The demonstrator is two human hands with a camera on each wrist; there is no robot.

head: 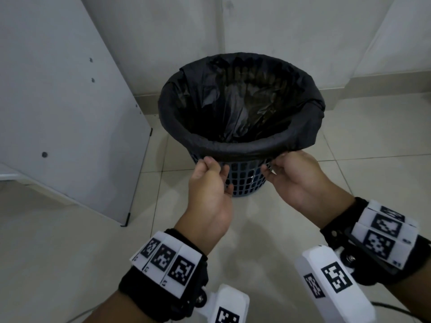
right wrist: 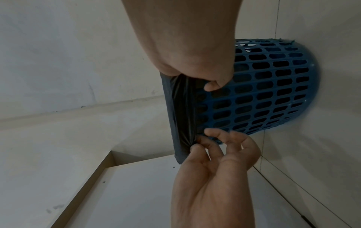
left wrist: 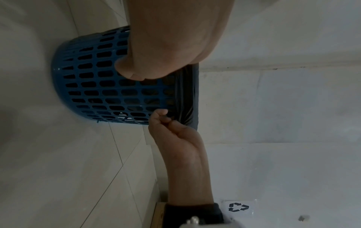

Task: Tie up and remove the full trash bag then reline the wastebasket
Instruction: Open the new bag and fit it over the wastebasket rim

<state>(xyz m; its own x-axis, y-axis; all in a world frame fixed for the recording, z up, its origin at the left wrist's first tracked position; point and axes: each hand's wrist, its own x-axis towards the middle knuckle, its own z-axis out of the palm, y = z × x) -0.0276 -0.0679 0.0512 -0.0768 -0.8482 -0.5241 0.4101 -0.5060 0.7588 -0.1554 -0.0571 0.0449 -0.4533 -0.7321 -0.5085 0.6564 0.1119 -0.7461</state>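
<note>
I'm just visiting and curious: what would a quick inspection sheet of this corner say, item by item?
Surface: pale tiled floor, bare where it shows.
Job's things: blue wastebasket standing upright on the floor; black trash bag lines it, its edge folded over the rim. Inside looks dark; contents cannot be told.
Clutter: nothing seen.
Hands: left hand and right hand each pinch the bag's folded edge at the near rim.
Cables: a dark cable at the lower right.
Surroundings: white panel leaning on the left; pale wall behind; a recycling sticker in the left wrist view.
</note>
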